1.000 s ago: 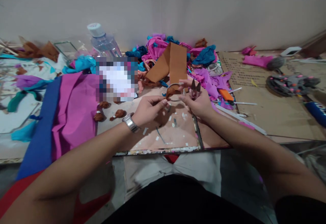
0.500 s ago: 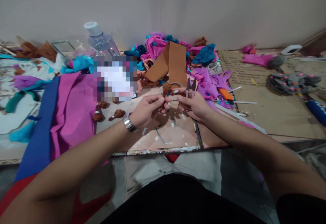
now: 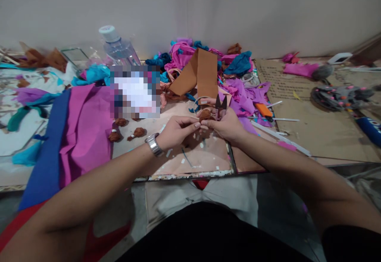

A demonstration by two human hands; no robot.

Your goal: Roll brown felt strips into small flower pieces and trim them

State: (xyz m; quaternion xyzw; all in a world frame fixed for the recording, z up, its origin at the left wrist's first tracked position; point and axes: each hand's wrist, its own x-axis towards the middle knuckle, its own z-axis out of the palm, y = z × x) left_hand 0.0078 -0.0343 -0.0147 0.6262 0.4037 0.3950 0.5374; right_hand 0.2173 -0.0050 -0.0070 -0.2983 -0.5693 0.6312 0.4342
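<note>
My left hand, with a metal watch on the wrist, pinches the lower end of a small brown crepe-paper bud. My right hand meets it fingertip to fingertip on the same bud and also grips small thread snips whose blades point up and away. Both hands hover over a worn pinkish board. A roll of clear tape lies just behind the bud. Several finished brown buds lie on the board to the left.
A folded brown paper sheet stands behind the hands amid a heap of pink, purple and blue crepe scraps. Magenta and blue sheets cover the left. A water bottle stands at the back. Cardboard and an orange cutter lie right.
The bud and both hands have come down and slightly toward me, off the tape roll. The fingertips have closed together on the bud's base, and the snips stay in my right hand.
</note>
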